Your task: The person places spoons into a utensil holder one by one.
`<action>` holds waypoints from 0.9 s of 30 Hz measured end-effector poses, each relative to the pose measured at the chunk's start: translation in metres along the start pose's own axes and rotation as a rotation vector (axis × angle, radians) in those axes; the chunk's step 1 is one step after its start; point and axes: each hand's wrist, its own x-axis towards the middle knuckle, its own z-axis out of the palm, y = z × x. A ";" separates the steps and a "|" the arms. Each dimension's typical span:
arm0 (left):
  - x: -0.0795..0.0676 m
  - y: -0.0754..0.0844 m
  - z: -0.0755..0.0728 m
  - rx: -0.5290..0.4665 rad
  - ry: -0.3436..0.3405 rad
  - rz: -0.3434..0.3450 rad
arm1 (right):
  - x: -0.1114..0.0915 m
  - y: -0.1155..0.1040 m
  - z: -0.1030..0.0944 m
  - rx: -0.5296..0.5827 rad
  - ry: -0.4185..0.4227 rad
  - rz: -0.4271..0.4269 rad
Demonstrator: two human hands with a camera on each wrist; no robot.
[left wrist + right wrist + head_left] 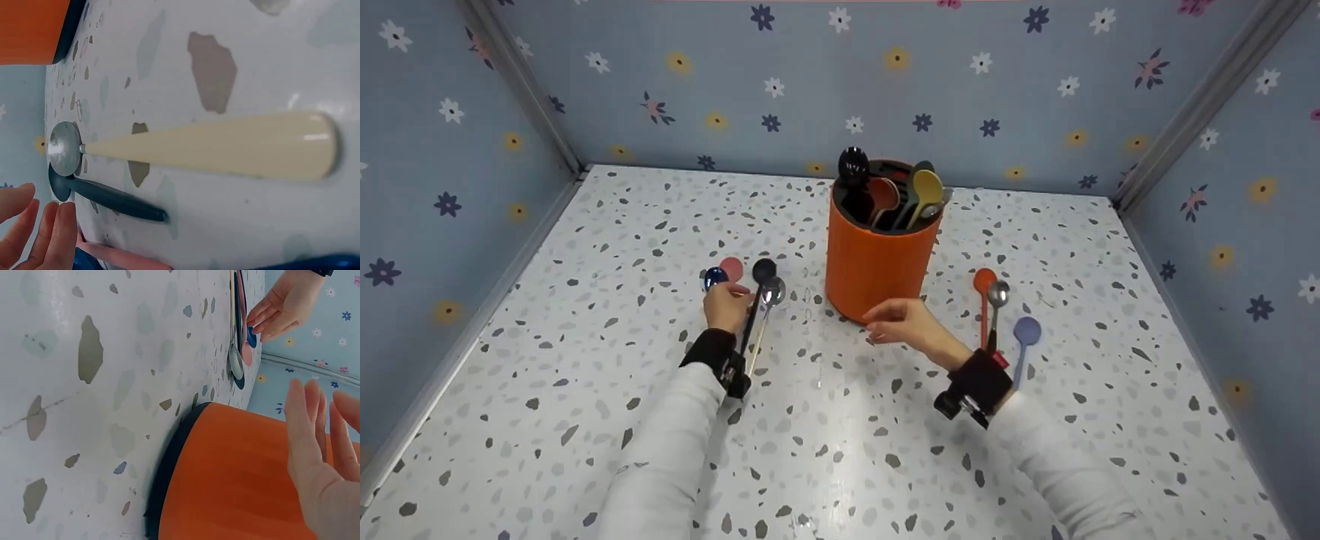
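Observation:
My left hand (726, 307) hovers over a row of spoons left of centre, its fingers loosely extended with nothing between them in the left wrist view. Right by those fingers is a shiny blue spoon (715, 278), beside a pink spoon (732, 268). To their right lie a black spoon (764, 270) and a metal spoon with a cream handle (214, 146). An orange utensil holder (877, 274) stands upright at the centre. Next to its base is my right hand (906, 324), empty, fingers relaxed and thumb apart from them.
Several utensils stand in the holder, among them a glossy black spoon (853, 165), a brown-red spoon (884, 193) and a yellow spoon (928, 186). Right of it lie an orange spoon (984, 280), a dark-handled metal spoon (998, 294) and a lavender spoon (1027, 330). Flowered panels (840, 90) enclose the speckled table (840, 480).

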 end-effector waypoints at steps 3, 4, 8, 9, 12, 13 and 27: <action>0.022 -0.034 0.017 0.067 0.014 -0.001 | -0.002 0.004 -0.001 0.011 0.004 0.004; 0.018 -0.026 0.015 0.076 0.010 0.005 | -0.002 0.006 -0.002 0.015 0.005 0.007; -0.054 0.097 -0.032 0.119 -0.008 -0.038 | -0.003 0.011 -0.002 0.028 -0.003 0.012; -0.070 0.126 -0.043 0.127 -0.014 -0.045 | -0.003 0.012 -0.002 0.033 -0.003 0.018; -0.103 0.182 -0.064 0.166 -0.027 -0.070 | -0.003 0.014 -0.002 0.031 -0.004 0.024; -0.106 0.189 -0.065 0.184 -0.033 -0.087 | -0.003 0.014 -0.003 0.027 0.000 0.028; -0.013 0.038 0.007 0.322 -0.085 0.034 | -0.012 0.012 -0.005 0.026 0.026 0.061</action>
